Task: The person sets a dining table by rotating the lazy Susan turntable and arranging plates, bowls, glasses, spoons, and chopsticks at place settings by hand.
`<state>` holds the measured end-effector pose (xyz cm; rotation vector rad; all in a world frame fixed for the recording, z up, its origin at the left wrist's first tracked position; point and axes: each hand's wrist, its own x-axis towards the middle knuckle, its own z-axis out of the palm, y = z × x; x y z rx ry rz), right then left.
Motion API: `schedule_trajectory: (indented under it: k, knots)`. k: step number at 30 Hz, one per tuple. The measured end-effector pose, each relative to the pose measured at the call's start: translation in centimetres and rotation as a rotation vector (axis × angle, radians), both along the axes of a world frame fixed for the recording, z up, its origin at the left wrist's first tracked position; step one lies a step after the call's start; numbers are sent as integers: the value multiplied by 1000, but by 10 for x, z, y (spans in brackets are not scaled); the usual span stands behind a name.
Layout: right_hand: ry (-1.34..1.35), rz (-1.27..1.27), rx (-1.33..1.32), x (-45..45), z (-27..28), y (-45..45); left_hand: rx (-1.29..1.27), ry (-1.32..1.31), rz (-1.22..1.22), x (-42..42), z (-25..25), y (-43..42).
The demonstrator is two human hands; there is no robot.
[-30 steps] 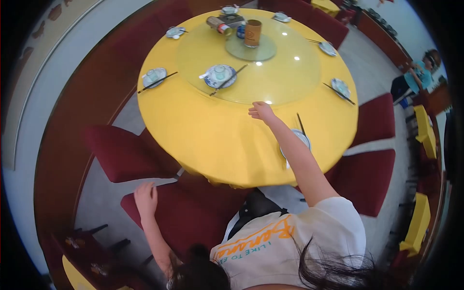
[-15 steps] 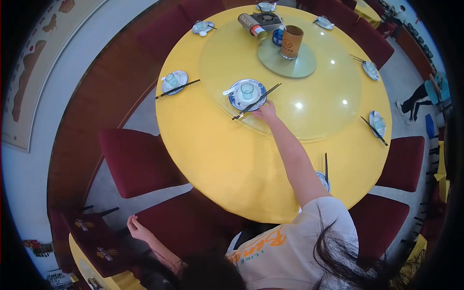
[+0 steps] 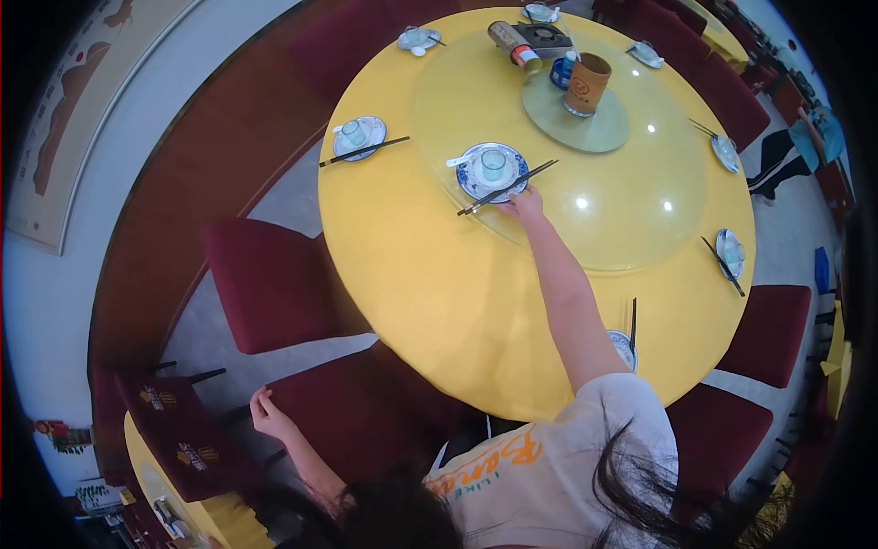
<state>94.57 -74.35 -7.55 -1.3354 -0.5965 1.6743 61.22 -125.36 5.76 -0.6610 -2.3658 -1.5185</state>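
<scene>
My right hand (image 3: 525,203) reaches out over the table and grips the near right rim of a blue-and-white plate (image 3: 469,188). Some of its fingers are hidden under the rim. On that plate are a clear glass (image 3: 493,165) and a white spoon (image 3: 457,161), and black chopsticks (image 3: 506,188) lie across its near right side, close to my fingers. The plate is at the near left part of the glass turntable (image 3: 631,233); whether it touches the glass I cannot tell. My left hand (image 3: 272,416) hangs low beside a dark red chair, fingers loosely bent, holding nothing.
Around the yellow round table (image 3: 430,320) are several more place settings, such as a left plate (image 3: 372,130). A bamboo-like cup (image 3: 586,85), a gas canister (image 3: 514,46) and a portable stove (image 3: 546,39) stand at the back. Dark red chairs (image 3: 274,284) surround it. A person (image 3: 809,142) stands far right.
My view has shifted, so the table appears farther right. My right hand stays on the plate's rim, and the plate has barely moved against the turntable. The distant person's posture has changed.
</scene>
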Motion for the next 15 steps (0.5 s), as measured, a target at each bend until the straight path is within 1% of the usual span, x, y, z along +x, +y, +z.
schedule_trajectory:
  k: [3, 7, 10, 15]
  knots:
    - [-43, 31, 5, -5, 4, -11, 52, -21, -6, -4, -5, 0]
    - [-60, 97, 5, -12, 8, -38, 45, -15, -18, -5, -8, -2]
    - [4, 88, -6, -18, 11, -61, 49, -24, -8, -5, -7, -2]
    - [1, 129, 11, -22, 3, -91, 89, -37, -27, 1, -3, 0]
